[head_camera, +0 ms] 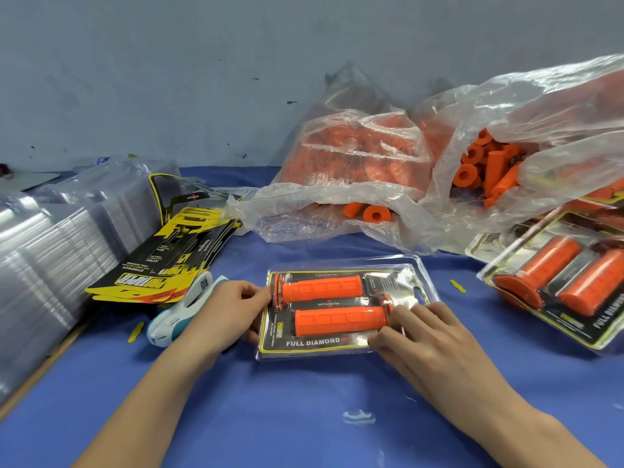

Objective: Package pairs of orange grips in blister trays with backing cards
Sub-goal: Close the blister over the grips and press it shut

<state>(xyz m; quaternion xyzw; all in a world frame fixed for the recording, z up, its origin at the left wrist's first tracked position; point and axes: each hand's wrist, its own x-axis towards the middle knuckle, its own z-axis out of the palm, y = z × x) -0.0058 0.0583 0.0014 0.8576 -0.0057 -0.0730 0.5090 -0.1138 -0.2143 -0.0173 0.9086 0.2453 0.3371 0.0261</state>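
Head view, work piece: blister tray lies flat on the blue table cover, near centre, with two orange grips seated side by side over a printed backing card.
Left hand: left hand grasps the tray's left edge, fingertips curled on top, thumb at the near corner.
Right hand: right hand presses on the tray's right near part, fingers bent onto the plastic beside the nearer grip; whether it pinches the edge cannot be told.
Step in hand, judged: closing or squaring the pack. Advice: keep the left edge steady, press evenly along the rim, check card corners sit inside the tray.
Supplies: tray stacks far left; loose cards beside them; white stapler-like tool just left of the left hand; bags of grips at the far side.
Finished pack: finished pack at right.
Legible writing: "FULL DIAMOND" on the card's near strip; "PRO TAPER", inverted, on the loose cards. Smaller print unreadable.
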